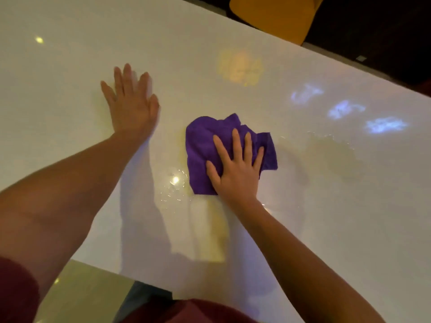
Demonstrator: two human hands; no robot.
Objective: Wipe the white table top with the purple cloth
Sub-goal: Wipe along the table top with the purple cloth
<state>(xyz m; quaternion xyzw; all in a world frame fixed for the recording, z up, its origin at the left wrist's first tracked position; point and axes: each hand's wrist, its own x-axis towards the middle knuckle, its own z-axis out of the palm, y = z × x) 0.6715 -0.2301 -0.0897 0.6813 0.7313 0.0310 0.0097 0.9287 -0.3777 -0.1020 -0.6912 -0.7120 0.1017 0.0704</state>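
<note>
The purple cloth (205, 145) lies crumpled on the glossy white table top (70, 66), near the middle of the view. My right hand (235, 166) presses flat on the cloth's near right part, fingers spread and pointing away from me. My left hand (131, 101) rests palm down on the bare table to the left of the cloth, fingers apart, holding nothing. Small wet droplets (173, 183) glint on the surface just left of the cloth's near edge.
A yellow chair (275, 15) stands beyond the table's far edge at the top. The table's near edge runs across the bottom left, with pale floor (88, 294) below it. Coloured light reflections (345, 109) show on the right half of the table.
</note>
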